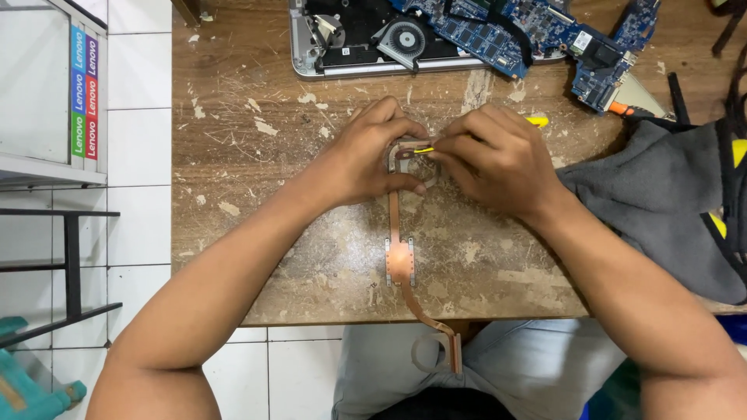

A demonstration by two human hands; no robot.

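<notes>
Two hands, left hand (366,159) and right hand (498,159), grip copper heat pipe (400,260)

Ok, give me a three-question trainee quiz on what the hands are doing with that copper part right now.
1. True or false: the long copper heat pipe lies wholly on the worn wooden table.
2. Which hand holds the thin yellow-handled tool? A left hand, B right hand.
3. What lies at the table's far edge?

Key
1. False: its near end overhangs the table edge, above the person's lap.
2. B; the left hand steadies the pipe's far end.
3. An opened silver laptop base with a fan and a blue circuit board.
</notes>
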